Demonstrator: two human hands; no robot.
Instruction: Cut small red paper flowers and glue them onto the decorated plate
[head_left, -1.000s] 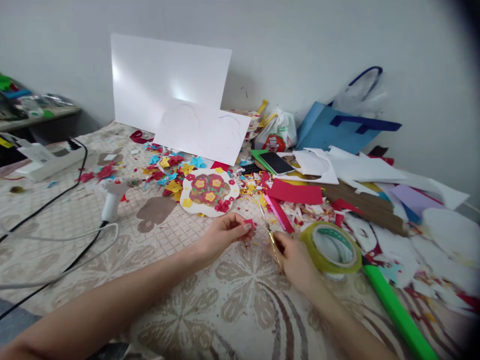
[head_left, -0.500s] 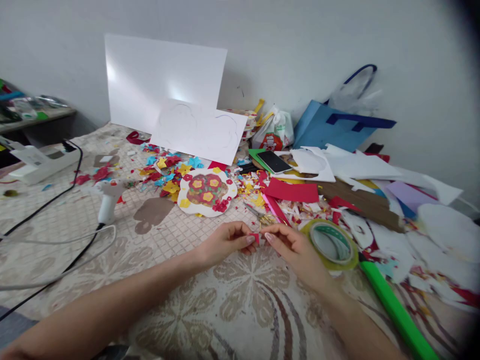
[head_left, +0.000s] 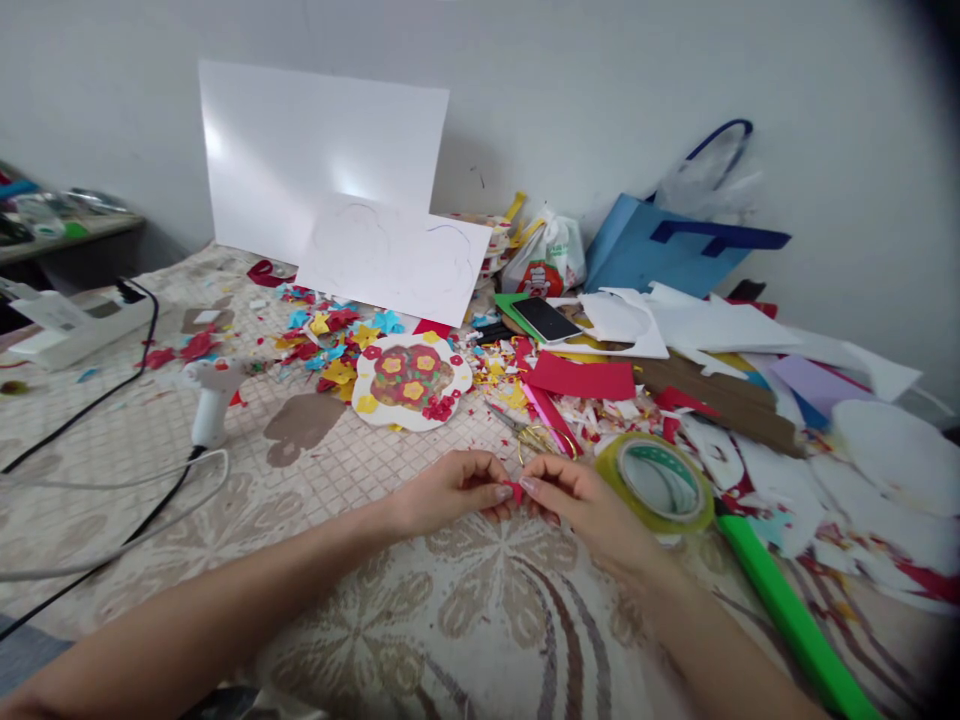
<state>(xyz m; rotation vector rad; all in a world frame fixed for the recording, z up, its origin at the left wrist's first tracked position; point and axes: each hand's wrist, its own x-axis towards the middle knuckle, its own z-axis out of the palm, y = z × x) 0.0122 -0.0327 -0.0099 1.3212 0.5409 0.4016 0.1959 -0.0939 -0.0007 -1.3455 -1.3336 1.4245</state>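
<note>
My left hand (head_left: 450, 490) and my right hand (head_left: 577, 497) meet low in the middle, both pinching one small red paper piece (head_left: 515, 490) between their fingertips. Gold-handled scissors (head_left: 529, 433) lie on the cloth just beyond my fingers, apart from both hands. A white paper disc with red and yellow paper flowers (head_left: 409, 380) lies further back. A roll of yellowish tape (head_left: 660, 483) sits right beside my right hand.
A white glue gun (head_left: 210, 400) with cable lies at left, a power strip (head_left: 75, 325) beyond it. Paper scraps, red sheets, a phone (head_left: 547, 318), a green roll (head_left: 787, 615), white sheets and a blue bag (head_left: 660, 255) crowd the right and back.
My right hand put the scissors down on the cloth and came over to the red piece held by my left hand; both now pinch it, a little nearer to me.
</note>
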